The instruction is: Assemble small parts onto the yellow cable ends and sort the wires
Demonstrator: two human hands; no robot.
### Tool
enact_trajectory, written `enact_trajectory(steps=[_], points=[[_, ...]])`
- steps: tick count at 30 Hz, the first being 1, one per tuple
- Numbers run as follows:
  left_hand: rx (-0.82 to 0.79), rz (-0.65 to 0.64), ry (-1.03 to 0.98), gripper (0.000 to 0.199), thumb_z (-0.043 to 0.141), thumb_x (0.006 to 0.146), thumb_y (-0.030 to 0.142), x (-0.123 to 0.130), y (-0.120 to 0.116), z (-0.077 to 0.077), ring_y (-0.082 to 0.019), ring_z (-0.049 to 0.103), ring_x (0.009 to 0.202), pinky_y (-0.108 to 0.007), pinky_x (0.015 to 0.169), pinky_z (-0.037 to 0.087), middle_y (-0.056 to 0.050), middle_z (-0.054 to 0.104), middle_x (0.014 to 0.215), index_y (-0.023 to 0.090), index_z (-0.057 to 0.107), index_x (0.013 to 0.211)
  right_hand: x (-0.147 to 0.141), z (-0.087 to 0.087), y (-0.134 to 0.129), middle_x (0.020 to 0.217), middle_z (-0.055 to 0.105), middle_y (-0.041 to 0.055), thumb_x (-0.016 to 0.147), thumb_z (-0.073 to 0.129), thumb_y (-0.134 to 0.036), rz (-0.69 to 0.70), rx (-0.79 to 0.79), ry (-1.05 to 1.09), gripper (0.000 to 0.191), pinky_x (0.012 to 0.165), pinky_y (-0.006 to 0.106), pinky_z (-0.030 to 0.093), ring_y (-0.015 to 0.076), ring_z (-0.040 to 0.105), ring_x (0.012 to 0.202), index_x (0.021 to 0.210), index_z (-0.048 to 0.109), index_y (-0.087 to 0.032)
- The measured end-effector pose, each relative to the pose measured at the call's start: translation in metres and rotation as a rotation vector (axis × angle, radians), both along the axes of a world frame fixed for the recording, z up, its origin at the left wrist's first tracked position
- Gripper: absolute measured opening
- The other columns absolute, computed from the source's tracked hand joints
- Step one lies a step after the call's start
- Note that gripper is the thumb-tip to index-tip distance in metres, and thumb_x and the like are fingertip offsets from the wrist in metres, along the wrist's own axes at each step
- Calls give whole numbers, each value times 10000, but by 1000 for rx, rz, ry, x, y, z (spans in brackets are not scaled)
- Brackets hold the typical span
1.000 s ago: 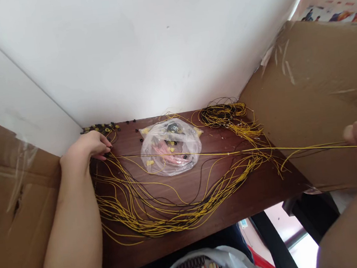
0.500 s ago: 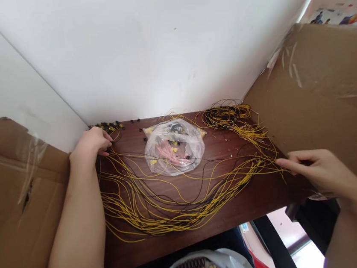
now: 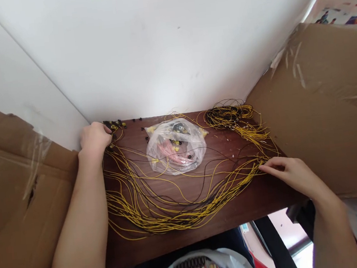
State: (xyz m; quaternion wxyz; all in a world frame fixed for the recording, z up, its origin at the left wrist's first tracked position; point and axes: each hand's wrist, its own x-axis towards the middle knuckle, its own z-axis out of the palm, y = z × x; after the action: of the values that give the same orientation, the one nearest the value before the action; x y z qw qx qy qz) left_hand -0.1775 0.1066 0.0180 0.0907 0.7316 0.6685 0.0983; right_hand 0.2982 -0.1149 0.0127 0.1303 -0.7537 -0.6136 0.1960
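Note:
A long bundle of thin yellow and black wires [image 3: 188,221] curves across the brown table from the left side to the right. My right hand [image 3: 291,173] is at its right end, with thumb and fingertips pinched together on the yellow wire ends. At the far left corner is my left hand [image 3: 96,137], its fingers curled closed beside a heap of small black and yellow plastic pieces [image 3: 116,124]. Wires run out from just below that hand, but its fingertips are turned away, so what they hold is hidden.
A clear plastic bag [image 3: 159,162] with pink, yellow and black pieces lies mid-table. Behind it to the right is a coil of yellow and black wire [image 3: 223,116]. Cardboard panels [image 3: 320,105] flank the table, and a white wall [image 3: 156,50] closes the back. Below sits a bag [image 3: 234,259].
My right hand has moved left and inward along the table, onto the wire ends. My left hand has turned slightly, its fingers more curled. The view has shifted a little.

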Motion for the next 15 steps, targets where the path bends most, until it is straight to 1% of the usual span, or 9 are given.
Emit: enact_trajectory(steps=[1,3,4,7,9,10,12,14,15], points=[[-36,112,42,308,487,811,174,5,-4,4,-153,538,679,-400,727,481,-126,632,811,-13,596,1030,1,-1,0,852,683,56,774,528,-560,-6,34,-7,397,726,322,437,222,608,787,785,680,-194],[-62,145,66,370,472,823,198,16,-11,12,-222,559,849,-445,774,467,-171,609,1000,17,569,1130,1,-1,1,925,674,64,773,547,-539,4,144,-43,368,771,353,446,233,607,854,858,676,-205],[-47,122,66,389,457,831,199,21,-13,17,-253,553,919,-462,794,459,-182,587,1061,27,553,1166,-1,1,1,957,666,65,774,555,-526,14,226,-77,354,802,373,444,238,600,890,883,672,-210],[61,-15,67,388,416,853,189,35,-17,32,-284,532,1026,-475,865,433,-169,553,1118,40,554,1184,-19,9,5,1048,637,69,793,577,-454,4,539,-173,287,917,429,404,247,563,1002,931,662,-217],[132,-169,64,375,392,867,186,45,-22,40,-255,538,1037,-440,919,416,-135,560,1108,57,574,1168,-41,15,9,1071,623,68,821,573,-376,-35,721,-137,230,957,424,393,230,551,1037,964,649,-213],[134,-242,58,362,404,861,186,50,-25,43,-239,542,1037,-411,935,414,-115,571,1101,78,591,1151,-53,17,12,1066,623,64,835,563,-341,-20,764,-80,206,961,410,401,215,557,1033,975,641,-212],[103,-328,30,317,457,826,181,60,-37,43,-209,559,1010,-353,944,424,-73,601,1066,135,638,1083,-75,18,19,1078,620,60,858,537,-308,76,739,41,191,961,387,420,197,562,1042,997,627,-215],[60,-423,-25,293,447,833,194,69,-55,36,-192,567,994,-338,945,430,-54,613,1053,169,657,1037,-92,12,28,1169,589,63,868,522,-324,222,596,116,243,983,387,417,199,533,1113,1075,601,-225],[49,-457,-57,294,436,842,210,72,-65,30,-194,564,998,-348,948,431,-60,612,1058,166,655,1034,-97,8,32,1238,553,68,866,524,-351,274,518,124,314,1011,400,396,206,498,1167,1153,563,-228]])
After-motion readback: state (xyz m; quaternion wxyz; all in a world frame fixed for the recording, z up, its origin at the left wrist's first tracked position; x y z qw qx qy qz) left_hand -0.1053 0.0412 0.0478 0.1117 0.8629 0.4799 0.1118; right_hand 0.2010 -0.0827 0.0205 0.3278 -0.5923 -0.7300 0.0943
